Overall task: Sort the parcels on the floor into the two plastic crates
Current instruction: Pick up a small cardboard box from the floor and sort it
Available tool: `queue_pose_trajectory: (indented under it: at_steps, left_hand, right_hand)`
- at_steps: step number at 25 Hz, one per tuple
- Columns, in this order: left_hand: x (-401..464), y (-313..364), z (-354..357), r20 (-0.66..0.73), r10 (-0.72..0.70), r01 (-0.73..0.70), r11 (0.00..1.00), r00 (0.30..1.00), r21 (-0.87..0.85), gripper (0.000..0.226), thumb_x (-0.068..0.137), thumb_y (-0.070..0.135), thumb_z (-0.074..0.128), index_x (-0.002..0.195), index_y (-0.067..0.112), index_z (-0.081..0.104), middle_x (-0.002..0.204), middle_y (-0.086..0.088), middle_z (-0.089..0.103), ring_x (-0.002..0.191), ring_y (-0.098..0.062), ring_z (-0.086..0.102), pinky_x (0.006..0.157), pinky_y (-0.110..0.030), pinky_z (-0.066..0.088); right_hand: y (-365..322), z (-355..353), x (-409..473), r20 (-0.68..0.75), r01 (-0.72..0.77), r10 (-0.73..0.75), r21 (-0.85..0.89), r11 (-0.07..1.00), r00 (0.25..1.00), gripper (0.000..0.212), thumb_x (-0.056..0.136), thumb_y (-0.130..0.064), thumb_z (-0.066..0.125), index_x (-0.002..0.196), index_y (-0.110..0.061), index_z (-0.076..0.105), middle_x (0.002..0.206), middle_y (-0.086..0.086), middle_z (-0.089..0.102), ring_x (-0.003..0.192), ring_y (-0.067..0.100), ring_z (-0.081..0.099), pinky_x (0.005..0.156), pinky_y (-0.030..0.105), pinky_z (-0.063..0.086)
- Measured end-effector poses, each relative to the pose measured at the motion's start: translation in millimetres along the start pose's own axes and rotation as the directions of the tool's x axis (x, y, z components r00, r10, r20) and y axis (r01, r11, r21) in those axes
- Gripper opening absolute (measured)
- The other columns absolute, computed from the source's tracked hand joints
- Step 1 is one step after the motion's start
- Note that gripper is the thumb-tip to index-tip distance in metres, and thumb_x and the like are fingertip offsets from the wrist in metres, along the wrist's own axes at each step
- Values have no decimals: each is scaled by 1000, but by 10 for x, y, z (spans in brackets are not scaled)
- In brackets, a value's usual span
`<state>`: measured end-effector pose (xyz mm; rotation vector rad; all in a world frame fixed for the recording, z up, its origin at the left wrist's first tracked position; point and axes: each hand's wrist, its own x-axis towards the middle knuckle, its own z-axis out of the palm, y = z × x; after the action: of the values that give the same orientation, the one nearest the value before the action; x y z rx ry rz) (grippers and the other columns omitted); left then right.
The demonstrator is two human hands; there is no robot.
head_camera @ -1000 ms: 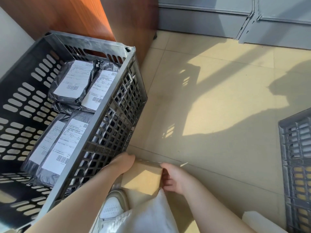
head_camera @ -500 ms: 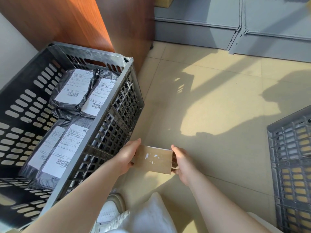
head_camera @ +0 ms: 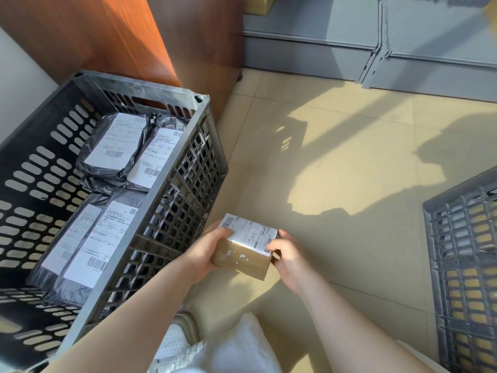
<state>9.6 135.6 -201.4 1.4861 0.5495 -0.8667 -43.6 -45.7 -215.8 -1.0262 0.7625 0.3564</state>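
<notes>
Both bare forearms reaching forward, left hand point(head_camera: 207, 251) and right hand point(head_camera: 289, 258) curled in a grip on opposite ends, thumbs on top

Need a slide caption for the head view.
Both hands hold a labelled cardboard box beside a crate of grey parcels.

The floor point(head_camera: 336, 162) is laid with pale beige tiles, crossed by bright sunlight and dark shadows. A reddish-brown wooden cabinet point(head_camera: 129, 39) stands at the upper left, one side lit orange. Beside it, at the left edge, shows a white wall point(head_camera: 16, 74). Grey metal panels point(head_camera: 349, 41) line the far edge.
</notes>
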Motion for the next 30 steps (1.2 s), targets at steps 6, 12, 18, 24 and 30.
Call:
queue_pose_trajectory:
  at_steps: [6,12,18,24,30]
  left_hand:
    - [-90,204,88,-153,176,-173,984,972,35,48,78,33,58,125,38,60,104,-3,74,92,-24,70,91,-41,55]
    - [-370,494,276,-9,364,-363,930,931,49,45,77,36,55,122,40,60,104,-2,73,81,-18,63,74,-32,48]
    - [-602,989,387,68,415,-419,905,907,65,53,75,36,65,123,15,57,106,-17,69,92,-26,57,78,-36,42]
    - [-790,1400,775,164,464,-479,876,870,64,52,74,33,66,120,9,61,104,-17,68,92,-29,53,79,-38,39]
    - [-1084,1444,1598,306,463,-534,818,832,214,65,75,59,64,133,35,49,127,12,62,123,-6,53,105,-47,43]
  right_hand:
    - [-149,45,-6,-31,-140,137,-124,982,990,56,80,-33,68,130,-24,45,132,5,54,114,24,51,96,42,42]
    - [-600,70,-292,44,-97,102,-90,991,994,41,93,-61,49,108,-28,68,94,-2,75,88,17,69,80,37,52]
    - [-1280,-201,-587,165,-19,64,-260,965,984,17,92,-39,61,95,-23,65,90,0,63,82,17,56,89,36,48]
    - [-1839,-563,-959,209,9,101,-470,883,973,30,91,-40,64,112,-19,65,108,11,64,104,29,61,104,40,49]
    - [-2248,-1280,-1540,114,46,26,-579,814,993,36,93,-43,61,121,-21,64,124,14,62,112,33,65,102,40,51]
